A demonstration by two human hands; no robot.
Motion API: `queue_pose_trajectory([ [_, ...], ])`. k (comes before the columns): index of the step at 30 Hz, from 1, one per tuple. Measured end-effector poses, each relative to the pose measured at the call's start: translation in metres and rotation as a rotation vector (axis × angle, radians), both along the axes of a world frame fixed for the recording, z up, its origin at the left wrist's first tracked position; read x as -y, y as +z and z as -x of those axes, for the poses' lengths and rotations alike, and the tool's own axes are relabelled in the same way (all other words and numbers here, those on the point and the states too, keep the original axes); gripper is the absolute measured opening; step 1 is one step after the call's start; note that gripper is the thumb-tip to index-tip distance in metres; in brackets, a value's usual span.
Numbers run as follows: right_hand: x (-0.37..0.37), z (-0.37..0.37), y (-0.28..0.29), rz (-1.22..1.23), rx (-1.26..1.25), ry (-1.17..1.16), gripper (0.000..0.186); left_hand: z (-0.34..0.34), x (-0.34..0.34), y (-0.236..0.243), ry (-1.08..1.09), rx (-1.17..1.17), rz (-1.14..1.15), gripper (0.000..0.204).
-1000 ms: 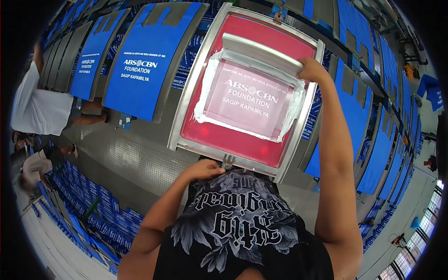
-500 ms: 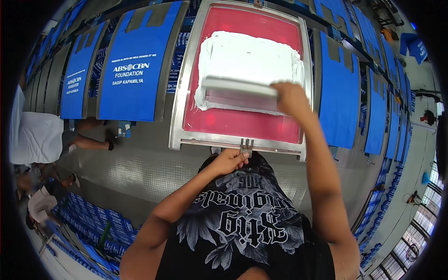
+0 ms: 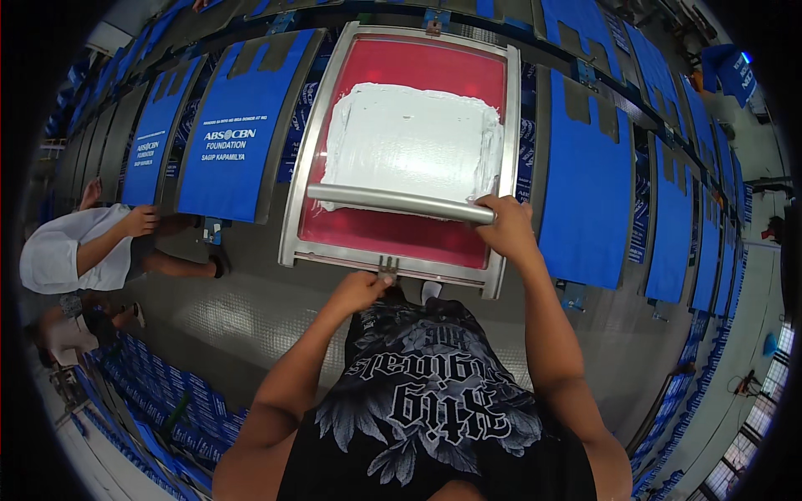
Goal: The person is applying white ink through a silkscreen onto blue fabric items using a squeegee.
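In front of me is a silk-screen frame (image 3: pixel 311 159) with metal rails and a red mesh (image 3: pixel 401 63). White ink (image 3: pixel 409 138) covers the mesh's middle, thicker and ragged at the borders. A long silver squeegee (image 3: pixel 393 199) lies across the near edge of the ink. My right hand (image 3: pixel 508 227) is closed around its right end. At the frame's near rail, my left hand (image 3: pixel 361 290) pinches a small pronged metal bracket (image 3: pixel 388 265) fixed there. What lies under the frame is hidden.
Blue printed fabric pieces (image 3: pixel 234 125) lie on boards to the left, and more blue fabric (image 3: pixel 585 192) lies to the right. At the far left stands another person in a white shirt (image 3: pixel 58 255). Stacks of blue printed pieces (image 3: pixel 167 384) are behind at lower left.
My right hand has drawn the squeegee toward me, from across the ink to its near edge. My left hand keeps its grip on the bracket. The whole view has shifted slightly.
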State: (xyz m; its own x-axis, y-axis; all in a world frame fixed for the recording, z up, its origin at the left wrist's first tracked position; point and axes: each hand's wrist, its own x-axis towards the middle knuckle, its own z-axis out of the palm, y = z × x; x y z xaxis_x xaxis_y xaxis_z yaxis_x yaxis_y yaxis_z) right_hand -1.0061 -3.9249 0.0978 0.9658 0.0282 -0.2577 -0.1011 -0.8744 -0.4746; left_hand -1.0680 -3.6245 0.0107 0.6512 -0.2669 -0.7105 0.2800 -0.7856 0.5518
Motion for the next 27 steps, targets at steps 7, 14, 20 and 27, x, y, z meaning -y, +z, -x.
queue_pose_trajectory([
  [7,0.045,-0.024,-0.072,-0.82,-0.01,-0.337,0.033,-0.117,-0.06,0.047,0.435,0.884,-0.166,0.035],
  [14,0.059,-0.027,-0.068,-1.044,-0.013,-0.473,0.036,-0.141,-0.089,0.005,0.553,0.536,0.191,0.054],
  [20,0.192,0.046,-0.026,-0.872,-0.044,-0.552,0.04,-0.075,0.044,0.01,0.537,0.524,0.186,0.052],
  [27,0.369,0.134,-0.028,-0.876,0.068,-0.666,0.034,-0.028,0.249,-0.003,0.399,0.566,0.325,0.046],
])
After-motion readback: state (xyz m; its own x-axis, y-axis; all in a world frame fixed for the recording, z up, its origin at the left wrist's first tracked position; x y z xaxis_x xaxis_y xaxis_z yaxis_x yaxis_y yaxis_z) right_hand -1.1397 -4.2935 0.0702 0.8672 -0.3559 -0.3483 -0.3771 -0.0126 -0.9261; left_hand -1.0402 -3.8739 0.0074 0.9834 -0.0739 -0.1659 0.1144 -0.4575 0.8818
